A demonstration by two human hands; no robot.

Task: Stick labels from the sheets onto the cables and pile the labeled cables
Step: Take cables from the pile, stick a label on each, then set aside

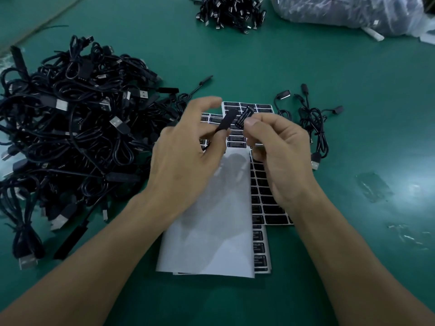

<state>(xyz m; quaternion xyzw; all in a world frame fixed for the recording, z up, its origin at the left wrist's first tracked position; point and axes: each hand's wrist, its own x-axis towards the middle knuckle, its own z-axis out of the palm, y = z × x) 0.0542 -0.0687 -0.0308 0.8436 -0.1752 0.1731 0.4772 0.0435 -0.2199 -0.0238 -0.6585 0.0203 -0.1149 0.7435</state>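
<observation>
Cable plug (226,121) is pinched by left hand (186,158); label (244,117) is pinched by right hand (280,156), mid-frame, above label sheets (263,196) on worktop (329,90).

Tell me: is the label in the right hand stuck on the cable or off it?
Off. The right hand pinches the label beside the cable end in the left hand; they look apart.

Green table (329,102), black cables (70,118), black labels (244,117) with white print, white sheet (211,231)
</observation>
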